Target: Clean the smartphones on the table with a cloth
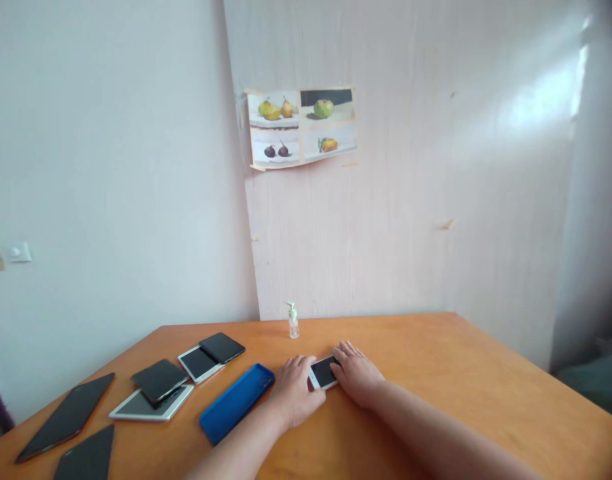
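Note:
A white smartphone [325, 373] with a dark screen lies on the orange-brown table [416, 400], between my two hands. My left hand [297, 391] closes round its left end, with the thumb at the near edge and the fingers towards the far edge. At the other end rests my right hand [360, 377], fingers stretched forward and lying flat, the thumb touching the phone. It covers the phone's right end. Just left of my left hand, partly behind my forearm, lies a blue phone-case-shaped tray [231, 407].
Several dark and white-framed tablets [149, 407] lie at the left, some overlapping. Near the table's back edge stands a small clear pump bottle [293, 328]. Behind the table, a board [406, 253] leans on the wall with a sheet of fruit pictures [302, 127].

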Available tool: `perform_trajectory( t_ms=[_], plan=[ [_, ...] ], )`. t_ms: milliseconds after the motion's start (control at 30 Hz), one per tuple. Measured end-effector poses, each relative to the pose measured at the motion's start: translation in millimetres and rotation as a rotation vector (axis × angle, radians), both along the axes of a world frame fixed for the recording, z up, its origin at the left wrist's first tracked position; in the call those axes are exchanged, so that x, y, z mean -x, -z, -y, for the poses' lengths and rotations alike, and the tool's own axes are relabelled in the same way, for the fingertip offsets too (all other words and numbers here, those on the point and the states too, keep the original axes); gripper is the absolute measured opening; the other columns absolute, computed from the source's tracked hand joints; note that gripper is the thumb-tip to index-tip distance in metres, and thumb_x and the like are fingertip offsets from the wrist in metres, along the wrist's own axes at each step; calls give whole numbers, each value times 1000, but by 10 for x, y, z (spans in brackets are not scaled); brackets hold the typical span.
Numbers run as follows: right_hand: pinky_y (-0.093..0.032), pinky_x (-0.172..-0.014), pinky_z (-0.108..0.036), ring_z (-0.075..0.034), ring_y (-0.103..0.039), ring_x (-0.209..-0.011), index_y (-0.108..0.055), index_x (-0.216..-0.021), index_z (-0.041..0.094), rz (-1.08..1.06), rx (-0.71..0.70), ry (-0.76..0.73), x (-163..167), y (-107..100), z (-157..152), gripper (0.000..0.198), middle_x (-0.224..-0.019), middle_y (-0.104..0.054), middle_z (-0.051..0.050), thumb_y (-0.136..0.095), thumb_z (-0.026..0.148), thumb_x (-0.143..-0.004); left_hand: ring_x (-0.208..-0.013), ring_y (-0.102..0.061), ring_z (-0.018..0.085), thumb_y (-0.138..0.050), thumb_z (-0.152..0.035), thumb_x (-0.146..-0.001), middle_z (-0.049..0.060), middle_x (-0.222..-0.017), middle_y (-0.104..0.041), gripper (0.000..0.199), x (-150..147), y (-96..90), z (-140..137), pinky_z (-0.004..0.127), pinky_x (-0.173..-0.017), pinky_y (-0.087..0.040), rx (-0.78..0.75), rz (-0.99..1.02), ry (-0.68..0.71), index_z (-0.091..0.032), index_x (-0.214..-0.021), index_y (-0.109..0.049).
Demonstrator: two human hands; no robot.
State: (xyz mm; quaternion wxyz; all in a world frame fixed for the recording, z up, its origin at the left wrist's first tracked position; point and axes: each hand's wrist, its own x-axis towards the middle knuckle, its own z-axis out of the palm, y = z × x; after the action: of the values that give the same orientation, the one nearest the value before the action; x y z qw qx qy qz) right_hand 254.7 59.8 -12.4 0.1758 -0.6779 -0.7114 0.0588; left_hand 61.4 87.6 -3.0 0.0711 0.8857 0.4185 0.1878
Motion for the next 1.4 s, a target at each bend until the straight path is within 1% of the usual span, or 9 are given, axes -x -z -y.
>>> perform_trajectory(
  t_ms=[267, 600, 800, 833, 1000, 1067, 1167, 1233, 1400],
  plan=[
    [-24, -117, -45, -27, -27, -146, -50, -142, 15, 19, -63, -51, -114, 136, -62, 51, -153, -41, -16, -34, 40, -99, -106, -55, 28, -64, -40, -72, 8, -110, -60, 48, -60, 50, -69, 37, -92, -44, -39, 16, 18, -23, -117, -58],
    [-20, -116, -56, -31, -39, -140, -55, -135, 15, 158, -121, 100, -90, 61, 46, 51, -146, -49, -19, -35, 46, -100, -102, -57, 28, -65, -47, -73, 7, -106, -60, 42, -71, 35, -139, 36, -85, -46, -43, 16, 55, -24, -108, -60],
    [-13, -119, -52, -21, -35, -143, -48, -143, 27, 133, -87, -281, 125, -78, 186, 49, -149, -49, -7, -21, 41, -105, -98, -58, 27, -61, -44, -76, 7, -103, -61, 33, -88, 93, -155, 36, -81, -47, -73, 53, 42, -24, -102, -59],
    [-11, -119, -54, -22, -35, -143, -48, -143, 26, 147, -81, -267, 111, -77, 179, 50, -149, -48, -7, -21, 42, -105, -99, -58, 27, -62, -44, -76, 7, -104, -61, 34, -94, 102, -156, 37, -82, -47, -76, 61, 41, -24, -102, -59],
    [-7, -115, -66, -29, -36, -142, -52, -139, 23, 245, -37, 88, -61, -19, 93, 52, -149, -48, -12, -21, 44, -104, -104, -58, 31, -68, -49, -69, 9, -108, -63, 55, -124, 128, -149, 42, -89, -47, -70, 107, 36, -21, -115, -56],
    [-6, -115, -66, -29, -31, -144, -49, -142, 27, 211, -8, 54, -32, -25, 110, 52, -152, -44, -9, -20, 46, -104, -106, -58, 32, -68, -48, -70, 11, -111, -64, 59, -131, 135, -146, 43, -91, -47, -59, 127, 46, -20, -120, -53],
    [-1, -116, -65, -28, -24, -147, -41, -148, 33, 139, 46, -154, 93, -66, 172, 53, -156, -38, -5, -18, 50, -103, -109, -58, 31, -64, -43, -75, 12, -117, -64, 59, -130, 138, -139, 43, -94, -46, -28, 164, 56, -20, -128, -48],
    [2, -115, -65, -28, -22, -148, -39, -149, 34, 148, 62, -211, 122, -80, 179, 54, -157, -36, -3, -18, 51, -103, -111, -58, 31, -63, -40, -76, 12, -121, -64, 61, -126, 128, -133, 43, -95, -46, -8, 178, 58, -20, -131, -45],
    [-3, -111, -72, -30, -26, -146, -43, -147, 29, 235, 34, 90, -64, -17, 70, 54, -156, -37, -7, -18, 49, -103, -111, -58, 34, -73, -58, -67, 13, -120, -64, 81, -124, 81, -117, 44, -93, -47, 4, 143, 72, -18, -132, -45]
  ],
)
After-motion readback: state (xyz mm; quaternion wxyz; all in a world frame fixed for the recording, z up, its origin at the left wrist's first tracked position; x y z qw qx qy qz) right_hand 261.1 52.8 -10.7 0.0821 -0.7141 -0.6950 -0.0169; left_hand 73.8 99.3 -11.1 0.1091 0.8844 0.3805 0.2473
